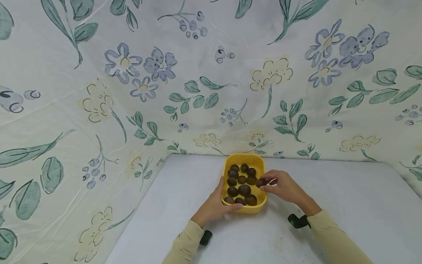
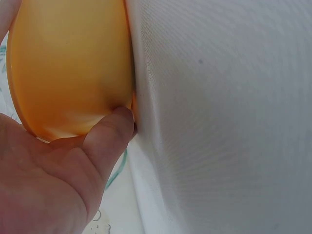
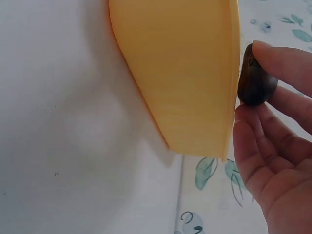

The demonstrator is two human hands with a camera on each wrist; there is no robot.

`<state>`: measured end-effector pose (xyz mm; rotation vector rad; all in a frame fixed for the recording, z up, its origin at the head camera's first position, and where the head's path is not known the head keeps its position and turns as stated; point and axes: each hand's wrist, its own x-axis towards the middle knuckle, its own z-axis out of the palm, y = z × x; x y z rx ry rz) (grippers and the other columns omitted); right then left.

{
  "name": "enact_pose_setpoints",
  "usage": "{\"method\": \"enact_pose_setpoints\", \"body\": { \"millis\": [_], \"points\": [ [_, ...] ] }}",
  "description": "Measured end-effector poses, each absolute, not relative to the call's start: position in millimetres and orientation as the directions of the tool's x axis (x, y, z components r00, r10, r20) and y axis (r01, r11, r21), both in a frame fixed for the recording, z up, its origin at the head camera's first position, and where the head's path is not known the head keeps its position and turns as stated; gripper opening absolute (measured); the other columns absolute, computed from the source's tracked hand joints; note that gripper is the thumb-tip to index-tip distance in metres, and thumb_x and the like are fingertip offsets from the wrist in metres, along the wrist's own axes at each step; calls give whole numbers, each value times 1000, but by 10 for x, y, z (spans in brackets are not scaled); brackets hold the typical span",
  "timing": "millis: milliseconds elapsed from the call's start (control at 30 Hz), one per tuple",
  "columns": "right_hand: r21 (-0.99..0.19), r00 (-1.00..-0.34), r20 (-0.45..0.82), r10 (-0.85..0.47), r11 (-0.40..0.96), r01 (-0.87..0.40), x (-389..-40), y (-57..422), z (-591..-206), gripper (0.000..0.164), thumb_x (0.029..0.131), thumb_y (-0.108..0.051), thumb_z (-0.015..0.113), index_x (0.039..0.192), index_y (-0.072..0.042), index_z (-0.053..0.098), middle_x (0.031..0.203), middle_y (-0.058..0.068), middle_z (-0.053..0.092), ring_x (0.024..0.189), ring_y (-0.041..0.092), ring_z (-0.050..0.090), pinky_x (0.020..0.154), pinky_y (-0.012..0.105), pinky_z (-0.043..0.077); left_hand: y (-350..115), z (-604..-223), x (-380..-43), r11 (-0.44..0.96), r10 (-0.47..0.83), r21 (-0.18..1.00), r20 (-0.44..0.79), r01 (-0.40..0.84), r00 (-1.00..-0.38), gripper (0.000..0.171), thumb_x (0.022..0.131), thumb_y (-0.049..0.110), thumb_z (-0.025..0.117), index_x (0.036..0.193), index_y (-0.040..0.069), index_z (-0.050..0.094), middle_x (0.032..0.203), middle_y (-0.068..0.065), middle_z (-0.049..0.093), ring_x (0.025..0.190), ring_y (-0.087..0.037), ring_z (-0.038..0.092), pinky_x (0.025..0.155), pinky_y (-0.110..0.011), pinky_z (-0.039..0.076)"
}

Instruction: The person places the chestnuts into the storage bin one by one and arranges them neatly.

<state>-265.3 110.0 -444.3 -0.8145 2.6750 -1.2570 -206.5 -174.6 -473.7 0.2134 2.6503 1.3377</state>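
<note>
A yellow plastic box (image 1: 254, 209) with rounded corners stands on the white table and holds several dark brown, glossy chestnuts (image 1: 244, 190). My left hand (image 1: 213, 204) grips the box at its near left corner, its thumb along the front rim. In the left wrist view, a finger (image 2: 109, 139) of that hand presses the box's outer wall low down. With my right hand (image 1: 284, 187) I pinch one chestnut (image 3: 257, 80) between thumb and fingers. That chestnut is right at the box's right rim, overlapping it in the head view.
The white table (image 1: 184, 176) runs back to a hanging cloth (image 1: 204, 121) printed with flowers and leaves, which also covers the left side. Dark wrist devices (image 1: 298, 221) sit below both forearms, near the beige sleeves (image 1: 333, 234).
</note>
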Motion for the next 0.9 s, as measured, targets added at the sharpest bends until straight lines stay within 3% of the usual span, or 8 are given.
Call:
{"method": "enact_pose_setpoints", "body": {
  "millis": [233,500,733,900],
  "points": [
    [-716,-850,164,-502,532,-452,-2674,1046,-4431,31,92,-22,79,120,-8,75,106,1,73,98,15,64,93,41,61,-1743,-4744,-2081,603,191,796,-89,45,-978,130,79,61,83,168,17,0,172,-12,25,154,-33,37,125,-59,32],
    [-683,-845,147,-514,565,-463,-2713,976,-4432,30,92,-19,80,119,-7,75,103,0,71,95,14,61,94,41,59,-1746,-4759,-2081,591,195,805,-88,45,-977,129,80,58,84,168,18,-1,172,-11,26,153,-33,38,124,-59,33],
    [-667,-841,126,-526,582,-464,-2755,913,-4443,31,91,-19,80,119,-6,75,103,2,71,93,16,59,89,41,57,-1748,-4768,-2082,602,191,798,-100,36,-976,130,80,60,83,168,16,-1,172,-13,25,154,-35,37,124,-60,33],
    [-657,-845,118,-522,597,-461,-2771,882,-4449,33,91,-18,80,121,-5,75,104,2,71,94,18,60,83,34,55,-1749,-4770,-2093,601,196,799,-97,41,-976,130,80,61,82,168,17,-1,172,-11,24,154,-33,37,125,-59,33]
  ]
}}
